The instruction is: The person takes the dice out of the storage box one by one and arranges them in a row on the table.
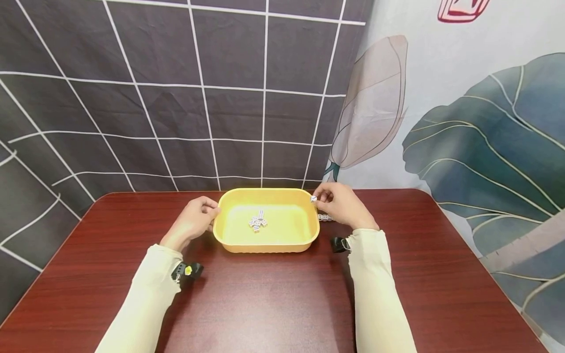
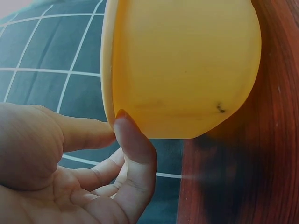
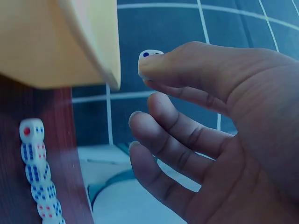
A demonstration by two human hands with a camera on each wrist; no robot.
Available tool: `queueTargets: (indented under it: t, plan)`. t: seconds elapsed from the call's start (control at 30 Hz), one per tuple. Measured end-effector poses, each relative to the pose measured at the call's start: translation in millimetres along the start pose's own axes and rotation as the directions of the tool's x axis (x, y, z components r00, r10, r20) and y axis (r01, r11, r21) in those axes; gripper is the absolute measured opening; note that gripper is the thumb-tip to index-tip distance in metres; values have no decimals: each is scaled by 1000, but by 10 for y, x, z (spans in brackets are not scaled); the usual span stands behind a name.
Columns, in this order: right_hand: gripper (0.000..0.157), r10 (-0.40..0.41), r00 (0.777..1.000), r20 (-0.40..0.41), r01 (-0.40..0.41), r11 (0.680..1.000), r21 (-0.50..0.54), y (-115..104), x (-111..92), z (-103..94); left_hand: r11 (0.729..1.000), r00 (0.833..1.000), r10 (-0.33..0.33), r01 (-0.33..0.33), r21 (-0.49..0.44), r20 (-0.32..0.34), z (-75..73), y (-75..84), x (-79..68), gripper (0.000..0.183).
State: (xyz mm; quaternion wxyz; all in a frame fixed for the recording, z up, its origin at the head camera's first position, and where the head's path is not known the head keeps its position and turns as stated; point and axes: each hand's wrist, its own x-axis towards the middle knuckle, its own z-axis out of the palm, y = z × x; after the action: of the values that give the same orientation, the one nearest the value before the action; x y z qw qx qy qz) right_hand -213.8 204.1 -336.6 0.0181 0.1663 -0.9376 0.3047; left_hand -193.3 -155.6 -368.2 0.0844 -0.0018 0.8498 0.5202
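Note:
A yellow plastic basin [image 1: 267, 248] sits near the table's far edge, with several white dice [image 1: 257, 223] clustered on its floor. At the basin's left end, my left hand [image 1: 194, 219] pinches the rim between thumb and finger, as the left wrist view shows close up. My right hand [image 1: 342, 203] is raised beside the basin's right rim and pinches a single die [image 3: 148, 58] between thumb and index finger; the other fingers are loosely bent. Below that hand, a row of dice [image 3: 37, 172] lies on the table along the basin's right side, partly hidden by the hand in the head view.
The dark red wooden table [image 1: 265, 299] reaches to a dark cloth [image 1: 234, 113] with white grid lines hanging behind it. A leaf-patterned curtain [image 1: 379, 122] hangs at the right. Black wrist cameras [image 1: 339, 244] are strapped at both cuffs.

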Motion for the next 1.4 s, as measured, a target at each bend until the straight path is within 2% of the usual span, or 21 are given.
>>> queueTargets:
  t: [0.2, 0.43, 0.9, 1.17, 1.4]
  plan:
    - [7, 21, 999, -25, -21, 1000, 17, 178, -64, -100, 1000, 1000, -6, 6, 2, 6, -13, 8, -5, 23]
    - [11, 104, 993, -63, -103, 994, 18, 388, -164, -207, 1000, 1000, -10, 10, 5, 17, -27, 5, -6, 24]
    - [14, 197, 974, -111, -199, 980, -8, 662, -326, -288, 1000, 999, -16, 16, 2, 36, -39, 17, -18, 25]
    - [15, 284, 951, -121, -288, 957, -19, 780, -388, -288, 1000, 999, -14, 14, -1, 33, -37, 14, -14, 25]
    - [16, 349, 932, -94, -352, 936, -19, 864, -418, -272, 1000, 999, -20, 20, 1, 30, -38, -1, -10, 25]
